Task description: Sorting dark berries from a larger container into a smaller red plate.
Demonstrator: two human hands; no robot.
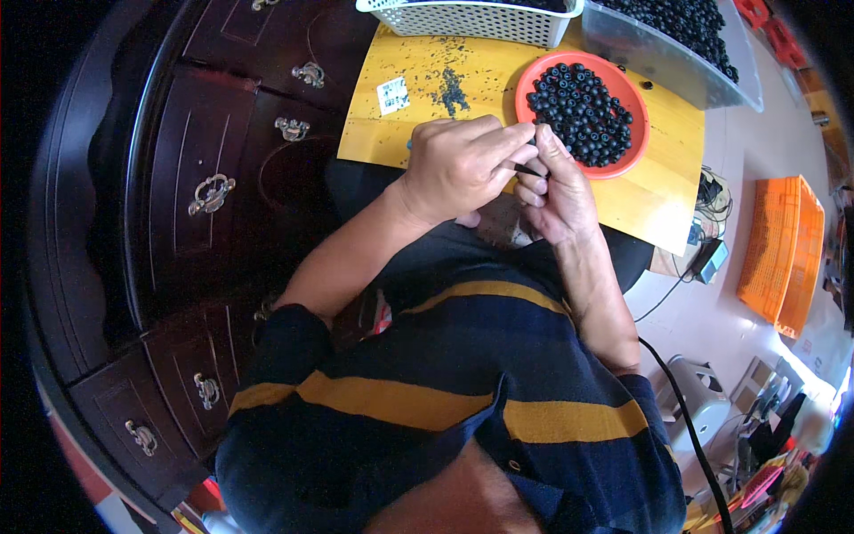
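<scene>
My left hand (458, 165) is closed around a slim dark pointed tool (529, 170), whose tip sticks out toward my right palm. Most of the tool is hidden inside the fist. Thumb and fingers of my right hand (565, 196) are pinched together right against the left fingertips. Whatever sits in that pinch is too small and covered to name. Just beyond both hands, a red round bowl (642, 147) holds many small black ring-like parts (583, 111).
The yellow wooden table (663, 200) carries dark scraps (452, 93) and a small printed white card (392, 96). A white perforated basket (480, 25) and a clear bin (640, 53) of black parts stand behind. Dark drawers (209, 196) flank the left; an orange crate (778, 254) stands right.
</scene>
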